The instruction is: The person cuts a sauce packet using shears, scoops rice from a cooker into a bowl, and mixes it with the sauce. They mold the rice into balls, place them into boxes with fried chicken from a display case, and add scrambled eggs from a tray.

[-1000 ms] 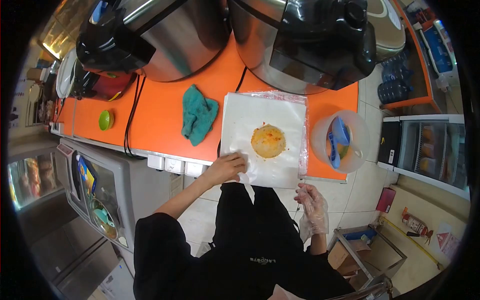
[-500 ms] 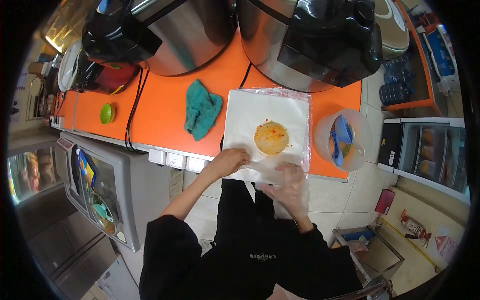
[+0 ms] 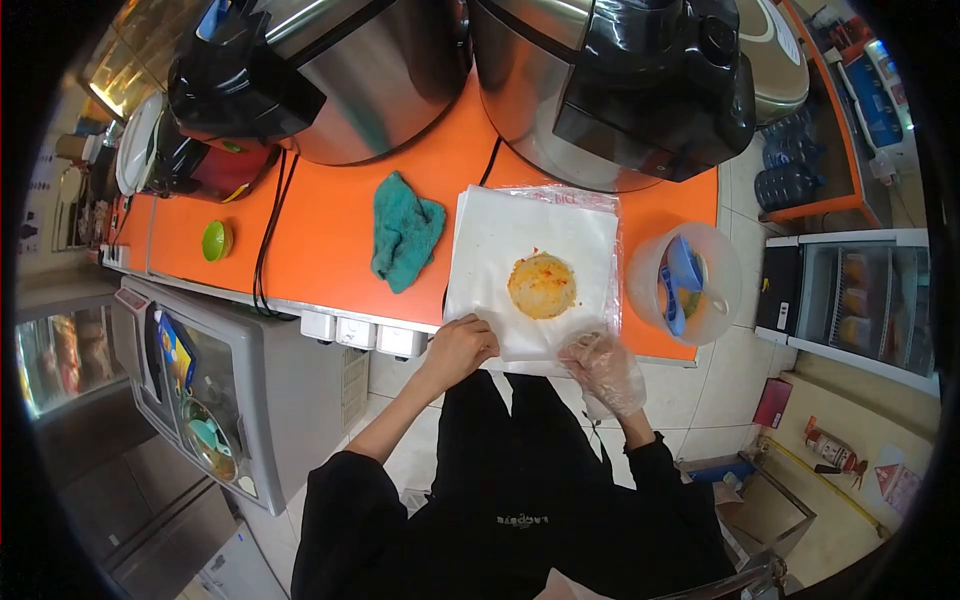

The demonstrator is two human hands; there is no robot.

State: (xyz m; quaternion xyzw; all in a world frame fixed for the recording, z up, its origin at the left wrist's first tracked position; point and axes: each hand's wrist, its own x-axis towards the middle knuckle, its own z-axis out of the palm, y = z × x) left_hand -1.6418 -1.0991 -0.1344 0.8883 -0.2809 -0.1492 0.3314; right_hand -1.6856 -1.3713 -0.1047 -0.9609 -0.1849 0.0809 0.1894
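Closest in, both hands are down at the near edge of the white paper (image 3: pixel 490 235), one towards each corner. The left hand (image 3: pixel 461 346) is bare, fingers curled in and touching the paper by its near left corner; whether that grip is closed on the edge or only resting, I can't tell. Over to the right hand (image 3: pixel 607 374), in a clear glove, fingers bent and bunched narrow at the near edge; again, no telling whether a fold is pinched inside.

Now look just past them: the mound of rice (image 3: pixel 542 288), orange bits on top, sits on the paper, touching neither hand. It's ahead and to the right from the left grip, ahead and slightly left from the right one, so it lies between the two lines, and the right looks a shade nearer. It's round, no long axis to speak of; the paper is close to square, its sides running away from the body.

Beside the paper on the orange worktop (image 3: pixel 330 215), the clear tub (image 3: pixel 728 262) stands right, the green cloth (image 3: pixel 407 235) lies left, and two big steel cookers (image 3: pixel 385 85) loom beyond.
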